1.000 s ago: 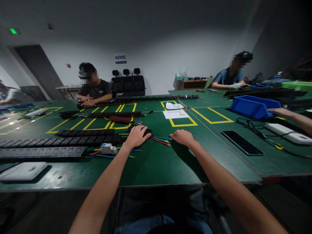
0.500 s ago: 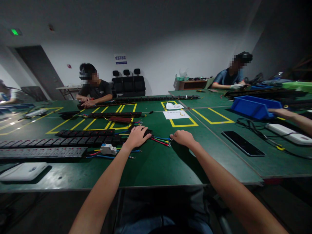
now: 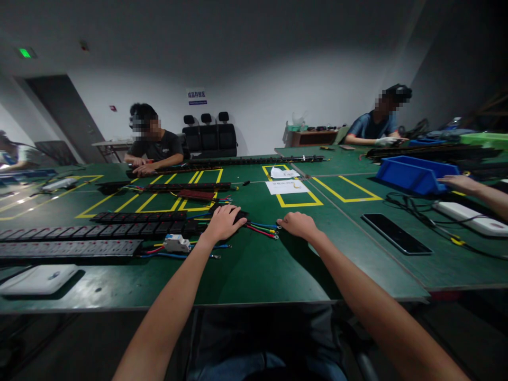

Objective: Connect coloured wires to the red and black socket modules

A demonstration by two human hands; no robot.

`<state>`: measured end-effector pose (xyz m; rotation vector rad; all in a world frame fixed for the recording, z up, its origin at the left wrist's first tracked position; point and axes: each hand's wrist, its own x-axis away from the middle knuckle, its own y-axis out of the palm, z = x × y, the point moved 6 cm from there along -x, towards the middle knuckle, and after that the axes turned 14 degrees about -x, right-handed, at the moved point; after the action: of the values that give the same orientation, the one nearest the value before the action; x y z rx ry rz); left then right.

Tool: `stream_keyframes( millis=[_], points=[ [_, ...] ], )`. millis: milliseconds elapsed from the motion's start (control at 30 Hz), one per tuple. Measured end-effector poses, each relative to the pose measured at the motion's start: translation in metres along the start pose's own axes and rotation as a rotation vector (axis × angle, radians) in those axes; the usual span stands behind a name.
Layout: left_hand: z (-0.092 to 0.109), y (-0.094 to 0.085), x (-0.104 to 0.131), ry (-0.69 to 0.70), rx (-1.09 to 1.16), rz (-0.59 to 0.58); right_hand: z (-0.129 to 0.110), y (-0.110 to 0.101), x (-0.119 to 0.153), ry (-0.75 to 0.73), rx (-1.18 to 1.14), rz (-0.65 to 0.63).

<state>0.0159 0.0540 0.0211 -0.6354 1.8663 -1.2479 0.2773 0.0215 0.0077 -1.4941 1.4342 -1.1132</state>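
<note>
My left hand (image 3: 223,225) lies over the black end of a power strip (image 3: 138,228), its fingers spread on top. Coloured wires (image 3: 264,228) with ring terminals come out to the right of that hand. At the tip of the blue wire, my right hand (image 3: 298,224) is closed, its fingers curled against the green table (image 3: 254,275); what it may hold is too small to make out. Nearer to me lies a grey strip (image 3: 75,248) with a white breaker (image 3: 177,243) on its wires.
A blue bin (image 3: 416,174), a phone (image 3: 397,233) and a white device (image 3: 470,218) with cables are on the right, where another person's hand (image 3: 462,184) touches the bin. White papers (image 3: 286,187) lie beyond my hands. Two people (image 3: 154,145) sit across the table, at left and right.
Both of my hands have stayed in place. The other person's hand at the blue bin has shifted slightly.
</note>
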Motion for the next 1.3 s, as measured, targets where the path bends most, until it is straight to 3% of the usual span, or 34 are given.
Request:
stream_keyframes(
  millis=[1300],
  points=[
    [-0.0002, 0.0008, -0.0007, 0.002, 0.001, -0.004, 0.0001, 0.0007, -0.0006, -0.009, 0.010, 0.000]
  ],
)
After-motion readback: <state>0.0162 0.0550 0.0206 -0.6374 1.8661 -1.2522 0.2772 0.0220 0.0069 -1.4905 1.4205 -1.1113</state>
